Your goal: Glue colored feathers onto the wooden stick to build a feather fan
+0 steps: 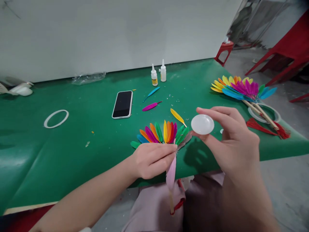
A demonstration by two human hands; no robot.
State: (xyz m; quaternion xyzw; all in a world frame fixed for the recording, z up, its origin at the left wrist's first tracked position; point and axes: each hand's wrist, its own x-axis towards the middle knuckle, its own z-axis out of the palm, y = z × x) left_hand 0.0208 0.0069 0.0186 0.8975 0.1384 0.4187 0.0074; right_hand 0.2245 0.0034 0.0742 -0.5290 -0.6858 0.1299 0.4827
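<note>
My left hand (pixel 151 159) is closed around the base of a fan of coloured feathers (pixel 161 133), held just above the green table (pixel 72 151); its wooden stick (pixel 171 201) with a red tassel hangs down over my lap. My right hand (pixel 231 141) pinches a small round white disc (pixel 202 124) between thumb and fingers, just right of the feathers.
Loose yellow (pixel 178 117), pink (pixel 151 106) and blue (pixel 152 92) feathers lie near a black phone (pixel 123 104). Two glue bottles (pixel 158 74) stand at the back. A white ring (pixel 56 118) lies left. Finished feather fans (pixel 243 88) lie right. Red stools (pixel 285 54) stand beyond.
</note>
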